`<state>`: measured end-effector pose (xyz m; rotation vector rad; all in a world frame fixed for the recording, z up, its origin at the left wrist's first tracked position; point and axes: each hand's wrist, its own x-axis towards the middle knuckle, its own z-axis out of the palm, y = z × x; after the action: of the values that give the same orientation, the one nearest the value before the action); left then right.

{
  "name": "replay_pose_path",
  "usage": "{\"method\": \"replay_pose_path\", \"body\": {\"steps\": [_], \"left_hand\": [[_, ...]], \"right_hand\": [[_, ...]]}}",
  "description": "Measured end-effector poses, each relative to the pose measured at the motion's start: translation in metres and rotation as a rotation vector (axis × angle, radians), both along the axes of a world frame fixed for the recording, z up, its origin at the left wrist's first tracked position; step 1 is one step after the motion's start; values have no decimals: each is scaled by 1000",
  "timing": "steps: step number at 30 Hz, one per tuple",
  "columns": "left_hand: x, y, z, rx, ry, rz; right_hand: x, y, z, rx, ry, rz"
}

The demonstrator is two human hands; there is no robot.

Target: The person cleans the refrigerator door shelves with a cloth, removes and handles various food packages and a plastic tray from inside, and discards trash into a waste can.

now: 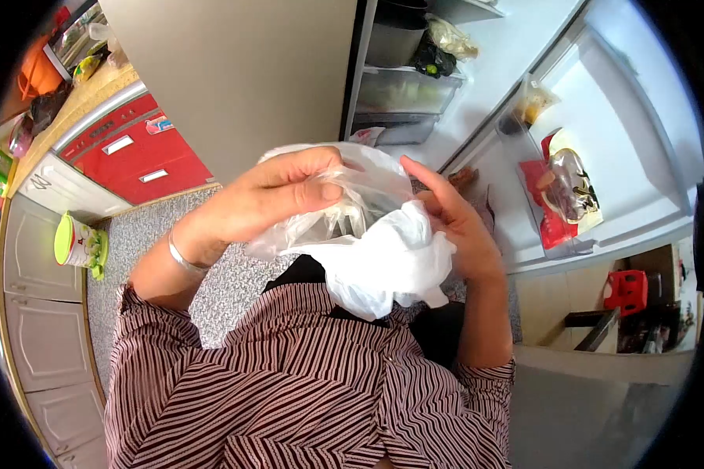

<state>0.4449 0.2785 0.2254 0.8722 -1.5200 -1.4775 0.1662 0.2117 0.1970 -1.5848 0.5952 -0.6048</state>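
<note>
Cabinets (pixel 43 344) with pale panelled doors line the far left, under a wood-toned countertop (pixel 94 98) crowded with goods. A green-and-white bin (pixel 74 242) stands on the floor near them, below a red drawer front (pixel 145 144). Next comes the left hand (pixel 270 195), a silver bangle (pixel 181 258) at its wrist, thumb and fingers pinched narrow on a clear plastic bag (pixel 278 233). This bag spreads between both hands, in front of the torso, with a bunched white plastic bag (pixel 387 262) against its lower right. The right hand (pixel 455 215) holds the white bag's right side, index finger raised, lower fingers hidden. Beyond, a fridge stands open, a dark pot (pixel 393 41) on its shelf; its door (pixel 626 109) carries a red packet (pixel 557 228). A red stool (pixel 626 293) stands farthest right.
</note>
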Motion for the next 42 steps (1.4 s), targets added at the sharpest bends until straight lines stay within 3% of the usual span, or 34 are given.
{"method": "replay_pose_path", "body": {"steps": [2, 4, 6, 8, 10, 12, 13, 14, 17, 19, 23, 25, 26, 28, 29, 31, 32, 34, 40, 42], "left_hand": [[-8, 4, 9, -16, -41, 24], [-14, 4, 12, -338, -319, 185], [-15, 3, 12, -484, -431, 191], [-21, 8, 19, -640, -573, 212], [-24, 9, 24, -596, -508, 218], [-12, 5, 29, -357, -290, 288], [-7, 5, 32, -221, -75, 302], [-3, 4, 35, -85, 139, 310], [8, -8, 36, -92, 261, 302], [7, -10, 35, -88, 285, 288], [-2, -18, 34, -49, 331, 351], [6, -28, 29, -45, 337, 326], [5, -29, 30, -51, 335, 325], [-5, -30, 33, -103, 267, 401], [-14, -26, 37, -146, 166, 465], [-19, -30, 26, -196, 107, 437], [-20, -31, 20, -243, 49, 410], [-21, -32, 21, -297, 13, 409], [-19, -31, 28, -224, -46, 368], [-22, -31, 30, -98, 152, 383]], "right_hand": [[-6, -9, -4, -29, -82, 47], [-3, -12, 1, -47, -160, 99], [1, -5, 15, -311, 9, 86], [15, 9, 32, -364, 133, 14], [16, 13, 34, -418, 258, -59], [14, 10, 26, -635, 329, -130], [15, 14, 33, -470, 368, -138], [14, 13, 31, -475, 367, -136], [12, 7, 17, -369, 443, -178], [14, 6, 17, -265, 304, -196], [18, 12, 20, -313, 242, -221], [27, 8, 8, -310, -101, -223], [28, 8, 7, -315, -105, -223], [37, 14, 19, -106, -384, -224], [39, 16, 24, -110, -386, -225], [43, 20, 30, -509, -160, -330], [46, 20, 30, -510, -159, -334], [50, 16, 28, -769, -7, -475], [43, 11, 32, -670, -69, -422], [39, 9, 33, -587, -72, -398]]}}
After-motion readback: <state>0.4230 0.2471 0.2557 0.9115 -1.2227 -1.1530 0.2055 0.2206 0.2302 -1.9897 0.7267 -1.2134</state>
